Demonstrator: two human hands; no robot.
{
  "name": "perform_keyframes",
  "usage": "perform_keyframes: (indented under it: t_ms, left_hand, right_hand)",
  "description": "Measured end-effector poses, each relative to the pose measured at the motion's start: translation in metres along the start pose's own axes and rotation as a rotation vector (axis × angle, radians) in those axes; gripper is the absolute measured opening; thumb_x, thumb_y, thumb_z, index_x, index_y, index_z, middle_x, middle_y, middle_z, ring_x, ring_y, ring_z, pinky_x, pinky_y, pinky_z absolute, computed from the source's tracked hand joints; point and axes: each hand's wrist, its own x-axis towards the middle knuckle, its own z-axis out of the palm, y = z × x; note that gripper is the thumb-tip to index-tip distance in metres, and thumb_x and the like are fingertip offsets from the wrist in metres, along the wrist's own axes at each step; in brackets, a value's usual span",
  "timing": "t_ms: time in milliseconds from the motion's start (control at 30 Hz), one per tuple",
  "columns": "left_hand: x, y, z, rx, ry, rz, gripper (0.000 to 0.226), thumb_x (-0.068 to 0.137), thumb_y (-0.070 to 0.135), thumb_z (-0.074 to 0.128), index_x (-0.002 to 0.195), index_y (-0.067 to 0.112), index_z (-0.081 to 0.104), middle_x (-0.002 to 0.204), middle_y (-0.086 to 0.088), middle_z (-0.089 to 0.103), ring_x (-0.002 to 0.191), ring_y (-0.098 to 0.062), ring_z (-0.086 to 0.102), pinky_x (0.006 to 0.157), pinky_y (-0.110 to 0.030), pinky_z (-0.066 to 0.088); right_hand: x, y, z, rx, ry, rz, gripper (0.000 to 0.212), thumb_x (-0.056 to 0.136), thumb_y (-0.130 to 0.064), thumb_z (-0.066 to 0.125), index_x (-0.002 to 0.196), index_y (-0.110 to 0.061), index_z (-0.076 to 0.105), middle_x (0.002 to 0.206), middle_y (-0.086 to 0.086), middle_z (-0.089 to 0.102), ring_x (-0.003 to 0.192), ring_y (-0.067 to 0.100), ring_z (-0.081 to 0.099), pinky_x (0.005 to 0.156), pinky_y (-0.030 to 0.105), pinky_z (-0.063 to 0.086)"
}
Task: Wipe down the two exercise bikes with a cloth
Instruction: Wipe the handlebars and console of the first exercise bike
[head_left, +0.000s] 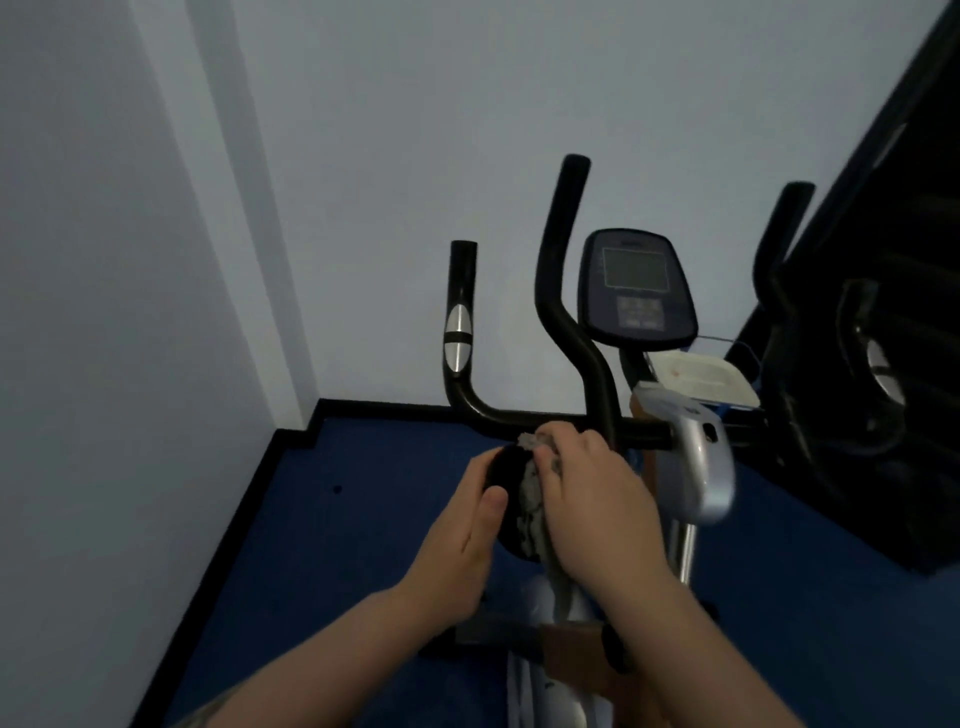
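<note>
Below the black curved handlebar (545, 415), the right hand (597, 499) presses a crumpled grey cloth (532, 488) onto a round black part (511, 467), fingers curled over it; the left hand (467, 535) cups that part, apparently steadying it for wiping.

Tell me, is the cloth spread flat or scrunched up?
Scrunched up. The cloth sits bunched in wrinkled folds under the right hand, pressed against a black round part that the left hand holds.
</note>
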Motion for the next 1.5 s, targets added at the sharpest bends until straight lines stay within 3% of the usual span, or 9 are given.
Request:
perform_keyframes:
  t_ms: [200, 433, 633, 833, 967, 1167, 1300, 1433, 1500]
  left_hand:
    - [0.008, 0.006, -0.014, 0.045, -0.090, 0.009, 0.052, 0.096, 0.062, 0.033, 0.139, 0.035, 0.040, 0.132, 0.024, 0.053, 0.126, -0.001, 0.048, 0.098, -0.011, 0.038]
    - [0.025, 0.018, -0.022, -0.024, -0.181, -0.026, 0.046, 0.094, 0.050, 0.039, 0.137, 0.035, 0.045, 0.128, 0.028, 0.055, 0.122, 0.005, 0.049, 0.091, -0.006, 0.040]
    - [0.032, 0.019, -0.024, -0.050, -0.240, -0.030, 0.038, 0.094, 0.046, 0.041, 0.130, 0.038, 0.051, 0.119, 0.023, 0.061, 0.113, 0.001, 0.057, 0.086, -0.010, 0.045]
    - [0.047, 0.012, -0.046, -0.060, -0.497, -0.027, 0.049, 0.092, 0.054, 0.039, 0.140, 0.043, 0.041, 0.132, 0.032, 0.051, 0.125, 0.009, 0.046, 0.092, -0.005, 0.039]
    - [0.061, 0.010, -0.061, -0.082, -0.671, -0.031, 0.052, 0.092, 0.057, 0.036, 0.143, 0.047, 0.031, 0.139, 0.040, 0.040, 0.131, 0.014, 0.036, 0.095, -0.001, 0.033]
    - [0.079, 0.010, -0.071, -0.136, -0.849, -0.083, 0.047, 0.089, 0.059, 0.045, 0.135, 0.059, 0.037, 0.131, 0.044, 0.044, 0.125, 0.016, 0.042, 0.089, -0.002, 0.040]
    - [0.081, 0.004, -0.072, -0.103, -0.865, -0.036, 0.049, 0.086, 0.065, 0.042, 0.134, 0.065, 0.035, 0.139, 0.041, 0.039, 0.132, 0.014, 0.035, 0.105, -0.017, 0.032]
    - [0.083, 0.004, -0.070, -0.077, -0.876, -0.016, 0.047, 0.079, 0.072, 0.042, 0.126, 0.074, 0.034, 0.131, 0.049, 0.040, 0.126, 0.020, 0.037, 0.095, -0.006, 0.035]
    - [0.086, 0.003, -0.071, -0.102, -0.896, -0.061, 0.049, 0.077, 0.073, 0.046, 0.126, 0.073, 0.037, 0.128, 0.045, 0.047, 0.124, 0.013, 0.045, 0.097, -0.013, 0.039]
  right_hand:
    - [0.008, 0.009, -0.011, 0.183, -0.071, 0.039, 0.027, 0.104, -0.034, 0.033, 0.125, -0.030, 0.049, 0.113, -0.006, 0.053, 0.107, 0.013, 0.048, 0.088, 0.035, 0.043]
    - [-0.030, -0.007, 0.005, 0.417, 0.149, 0.235, 0.032, 0.103, -0.035, 0.030, 0.135, -0.042, 0.034, 0.123, -0.014, 0.042, 0.109, 0.003, 0.047, 0.092, 0.030, 0.046]
    - [-0.052, -0.034, 0.028, 0.986, 0.325, 0.516, 0.045, 0.103, -0.027, 0.036, 0.126, -0.063, 0.022, 0.125, -0.032, 0.037, 0.110, -0.025, 0.040, 0.079, -0.001, 0.039]
    - [-0.034, -0.065, 0.053, 1.316, 0.813, 0.878, 0.014, 0.100, -0.033, 0.046, 0.110, -0.042, 0.051, 0.109, -0.015, 0.061, 0.093, -0.008, 0.061, 0.070, 0.010, 0.048]
    - [-0.011, -0.096, 0.061, 1.619, 1.032, 1.197, 0.009, 0.098, -0.040, 0.049, 0.105, -0.035, 0.052, 0.100, -0.012, 0.061, 0.092, 0.005, 0.060, 0.075, 0.025, 0.047]
    - [0.016, -0.111, 0.059, 1.940, 1.087, 1.433, 0.055, 0.098, -0.047, 0.044, 0.141, -0.014, 0.043, 0.129, 0.016, 0.057, 0.116, 0.034, 0.055, 0.105, 0.050, 0.042]
    - [0.016, -0.113, 0.057, 1.778, 1.264, 1.432, 0.045, 0.102, -0.041, 0.039, 0.137, -0.014, 0.046, 0.123, 0.011, 0.058, 0.114, 0.031, 0.056, 0.104, 0.045, 0.043]
    - [0.024, -0.120, 0.056, 1.828, 1.321, 1.471, 0.047, 0.101, -0.041, 0.040, 0.137, -0.012, 0.046, 0.126, 0.012, 0.057, 0.115, 0.031, 0.055, 0.104, 0.042, 0.041]
    - [0.030, -0.125, 0.056, 1.910, 1.257, 1.487, 0.048, 0.098, -0.044, 0.044, 0.134, -0.013, 0.044, 0.118, 0.011, 0.058, 0.109, 0.031, 0.056, 0.102, 0.046, 0.043]
